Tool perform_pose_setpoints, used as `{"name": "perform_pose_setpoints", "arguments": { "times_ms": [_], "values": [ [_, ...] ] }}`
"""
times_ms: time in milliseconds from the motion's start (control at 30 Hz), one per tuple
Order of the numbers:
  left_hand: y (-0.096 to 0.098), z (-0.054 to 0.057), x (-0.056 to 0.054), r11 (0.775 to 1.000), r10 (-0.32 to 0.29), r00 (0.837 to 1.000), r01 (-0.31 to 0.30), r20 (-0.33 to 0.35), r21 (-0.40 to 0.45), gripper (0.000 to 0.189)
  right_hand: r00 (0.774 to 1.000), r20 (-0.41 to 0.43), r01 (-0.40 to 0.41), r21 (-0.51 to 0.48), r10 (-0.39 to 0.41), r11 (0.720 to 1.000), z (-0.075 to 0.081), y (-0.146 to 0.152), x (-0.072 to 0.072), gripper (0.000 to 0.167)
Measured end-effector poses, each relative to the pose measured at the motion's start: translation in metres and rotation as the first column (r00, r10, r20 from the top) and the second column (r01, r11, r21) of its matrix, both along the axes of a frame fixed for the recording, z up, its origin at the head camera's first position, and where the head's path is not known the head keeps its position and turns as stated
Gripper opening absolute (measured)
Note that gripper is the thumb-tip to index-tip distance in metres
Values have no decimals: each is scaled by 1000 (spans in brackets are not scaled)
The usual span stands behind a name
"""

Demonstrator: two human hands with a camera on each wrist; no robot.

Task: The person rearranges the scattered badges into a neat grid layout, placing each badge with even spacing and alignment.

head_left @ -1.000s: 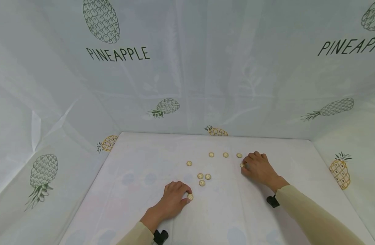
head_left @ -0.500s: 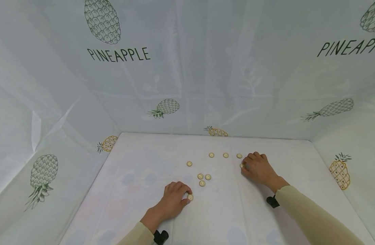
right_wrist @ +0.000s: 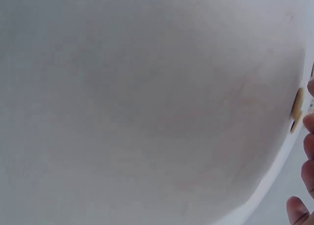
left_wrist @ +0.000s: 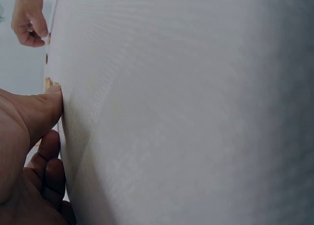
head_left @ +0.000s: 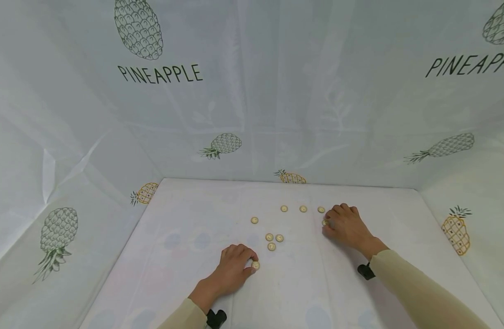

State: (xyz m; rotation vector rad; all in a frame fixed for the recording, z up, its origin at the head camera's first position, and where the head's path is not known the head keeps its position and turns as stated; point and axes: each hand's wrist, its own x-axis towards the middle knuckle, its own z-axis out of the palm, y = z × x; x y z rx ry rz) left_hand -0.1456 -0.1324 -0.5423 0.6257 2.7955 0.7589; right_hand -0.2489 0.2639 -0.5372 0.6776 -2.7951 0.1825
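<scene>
My left hand (head_left: 231, 272) rests low on the white cloth in the head view. Its thumb and index finger pinch the edges of a small round beige disc (head_left: 255, 265) with a dark mark on its face. Farther back and to the right, my right hand (head_left: 347, 228) has its thumb and fingertips round another such disc (head_left: 325, 222), which they partly cover. Just beyond those fingers lies a third disc (head_left: 321, 209). In the left wrist view the thumb (left_wrist: 46, 104) is down at the cloth. The right wrist view catches only fingertips (right_wrist: 309, 146) beside a tan disc edge (right_wrist: 297, 104).
Two discs, one (head_left: 284, 209) and another (head_left: 303, 209), lie along the back in line with the third. A single disc (head_left: 254, 220) sits farther left. Three more cluster mid-cloth, one of them in front (head_left: 271, 246). Pineapple-printed sheeting (head_left: 276, 91) walls the table.
My right thumb and its disc have shifted very slightly to the left. The left hand and the other discs stay in place.
</scene>
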Motion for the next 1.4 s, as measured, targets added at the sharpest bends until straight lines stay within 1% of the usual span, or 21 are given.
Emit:
{"name": "perform_pose_setpoints", "arguments": {
  "times_ms": [100, 200, 267, 400, 533, 633, 733, 800, 900, 1033, 1133, 1267, 1400],
  "values": [
    [0, 0, 0, 1000, -1, 1000, 1, -3, 0, 15, 1000, 12, 8, -16, -8, 1000, 3, -8, 2, 20],
    [0, 1, 1, 1000, -1, 1000, 1, 2, 5, 15, 1000, 23, 14, -26, -13, 1000, 4, -22, 6, 20],
    [0, 2, 1, 1000, -1, 1000, 1, 5, 8, 15, 1000, 21, 4, -32, -3, 999, 4, -33, 10, 20],
    [0, 2, 1, 1000, -1, 1000, 1, 4, 6, 15, 999, 0, -43, -47, 43, 998, 3, -58, 15, 20],
    [-1, 3, 2, 1000, 2, 1000, -2, -4, 7, 15, 996, 13, -86, -47, 87, 995, 6, -86, 18, 20],
    [-1, 4, 2, 1000, -7, 1000, 7, -12, 0, 15, 992, 27, -124, -49, 126, 991, 7, -102, 20, 21],
    [0, 3, 1, 999, -26, 999, 25, -28, -31, 15, 986, 59, -156, -58, 159, 986, 6, -113, 24, 20],
    [0, 3, 1, 997, -45, 998, 42, -50, -63, 15, 981, 77, -173, -64, 178, 983, 4, -119, 26, 20],
    [-1, 1, 0, 987, -98, 989, 81, -114, -142, 17, 975, 96, -192, -70, 198, 979, 1, -124, 29, 21],
    [-1, 1, 1, 961, -178, 962, 125, -206, -246, 18, 974, 95, -203, -63, 208, 977, -1, -127, 31, 22],
    [-1, 2, 2, 950, -206, 948, 135, -241, -282, 19, 975, 90, -200, -56, 204, 978, -1, -127, 32, 21],
    [0, 3, 3, 945, -214, 942, 133, -257, -300, 19, 975, 86, -201, -59, 205, 978, -1, -126, 33, 21],
    [1, 4, 4, 944, -207, 947, 127, -246, -304, 19, 972, 95, -207, -62, 213, 976, -1, -127, 34, 21]
  ]
}}
